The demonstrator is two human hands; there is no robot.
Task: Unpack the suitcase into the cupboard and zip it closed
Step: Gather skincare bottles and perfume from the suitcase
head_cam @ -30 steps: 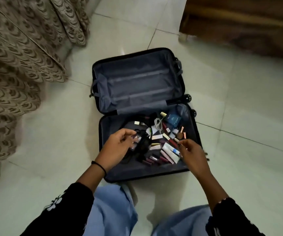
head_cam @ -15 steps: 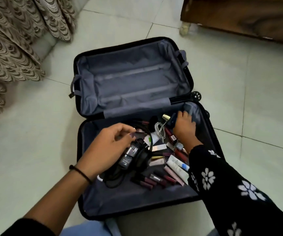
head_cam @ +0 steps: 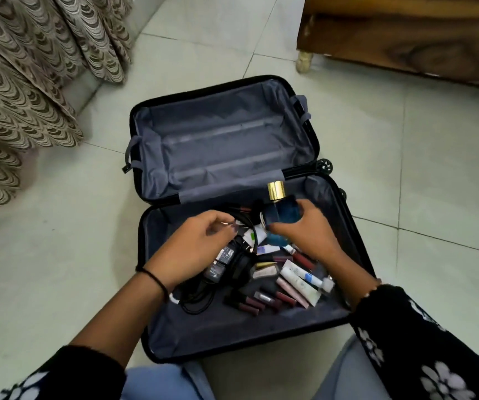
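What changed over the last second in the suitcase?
The right hand reached to the far corner, gripped the blue perfume bottle and lifted it clear. The left hand stayed over the black chargers. The suitcase stays open, and the tubes lie unmoved.

The suitcase (head_cam: 224, 145) has a black shell and a plain grey-blue lining. The perfume bottle (head_cam: 281, 216) is deep blue glass with a shiny gold cap (head_cam: 276, 191). Among the loose items, the lip glosses (head_cam: 261, 301) run dark maroon and pink, the tubes (head_cam: 299, 280) are white with a touch of blue, and the cables (head_cam: 200, 295) are black. The sleeves (head_cam: 423, 342) are black, printed with white flowers; a thin black band (head_cam: 157, 280) circles one wrist. The curtain (head_cam: 21, 82) carries a beige-and-brown scalloped pattern. The floor (head_cam: 405, 197) is pale greenish-white tile, and the furniture (head_cam: 405, 33) shows brown wood grain
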